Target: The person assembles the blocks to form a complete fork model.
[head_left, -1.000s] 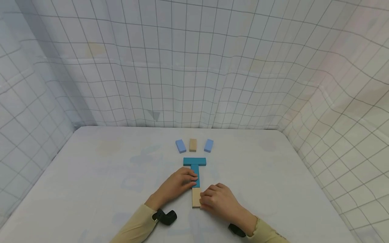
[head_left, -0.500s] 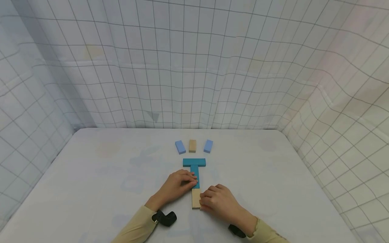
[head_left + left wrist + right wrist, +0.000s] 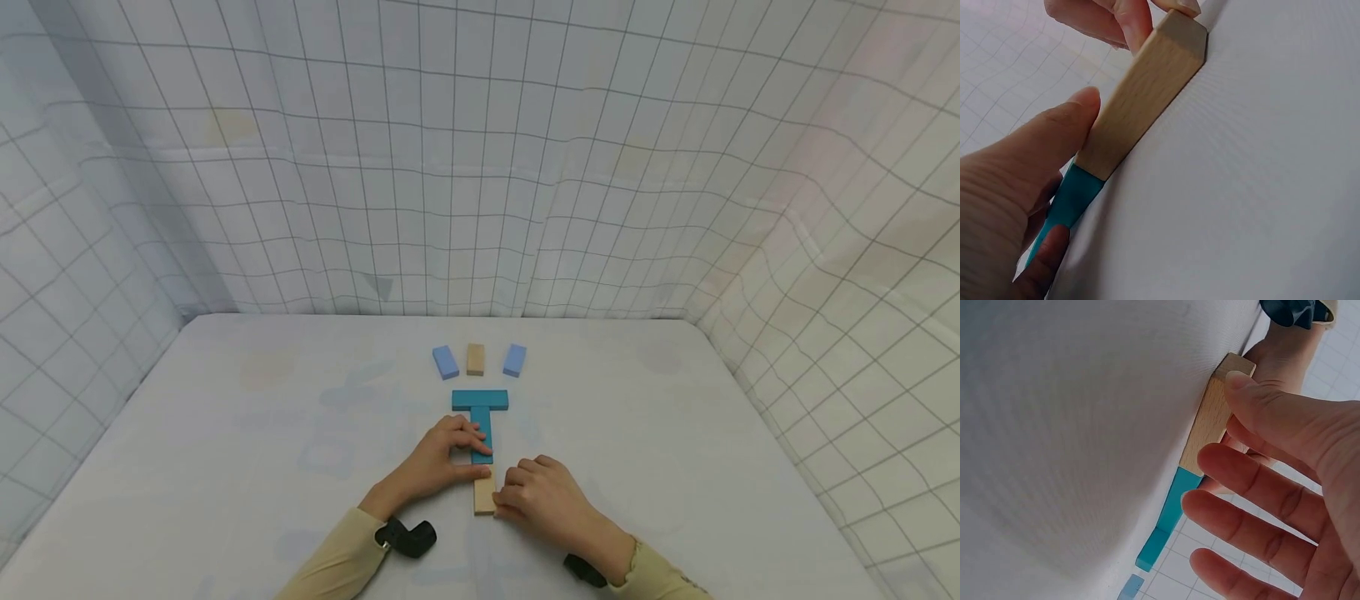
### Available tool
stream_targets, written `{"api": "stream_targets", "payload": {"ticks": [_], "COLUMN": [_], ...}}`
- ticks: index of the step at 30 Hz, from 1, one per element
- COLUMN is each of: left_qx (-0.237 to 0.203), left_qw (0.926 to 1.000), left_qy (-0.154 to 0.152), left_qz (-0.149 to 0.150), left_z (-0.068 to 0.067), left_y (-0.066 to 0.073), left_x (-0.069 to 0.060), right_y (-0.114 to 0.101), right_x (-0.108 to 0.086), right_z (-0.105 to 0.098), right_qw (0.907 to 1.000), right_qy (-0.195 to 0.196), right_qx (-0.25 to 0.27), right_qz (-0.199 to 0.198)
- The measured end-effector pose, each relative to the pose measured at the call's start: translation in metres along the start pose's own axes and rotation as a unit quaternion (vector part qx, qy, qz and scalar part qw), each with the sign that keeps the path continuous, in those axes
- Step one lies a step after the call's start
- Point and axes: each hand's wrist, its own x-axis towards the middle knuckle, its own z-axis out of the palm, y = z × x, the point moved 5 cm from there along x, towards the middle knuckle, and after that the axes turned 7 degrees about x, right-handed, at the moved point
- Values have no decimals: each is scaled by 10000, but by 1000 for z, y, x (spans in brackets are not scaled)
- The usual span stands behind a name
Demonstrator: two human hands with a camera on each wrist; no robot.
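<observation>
so the pale wooden rectangular block is laid on the white table, its far end butted against a long teal rectangular bar. its near end is held by thumb and index of the right hand. the wood's also touched by the thumb of the left hand, kept apart from the fingers, which are rested at the bar. that bar's topped by a teal crossbar, with three small blocks lined up beyond, tan between light blues.

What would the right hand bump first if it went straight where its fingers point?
The near wooden block; the right hand seems to be touching it, though exact contact is hard to see.
</observation>
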Motion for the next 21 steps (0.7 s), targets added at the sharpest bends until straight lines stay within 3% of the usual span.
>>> {"api": "stream_targets", "payload": {"ticks": [11,21], "left_qx": [31,-55], "left_qw": [10000,9999], "left_qy": [11,-29], "left_qz": [-10,-108], "left_z": [1,1], "left_y": [1,0], "left_x": [-1,-2], "right_y": [-1,-4], "right_x": [-1,-3], "right_z": [1,-2], "right_qw": [9999,9985], "right_qy": [-118,-263], "right_qx": [82,477], "right_qz": [18,57]}}
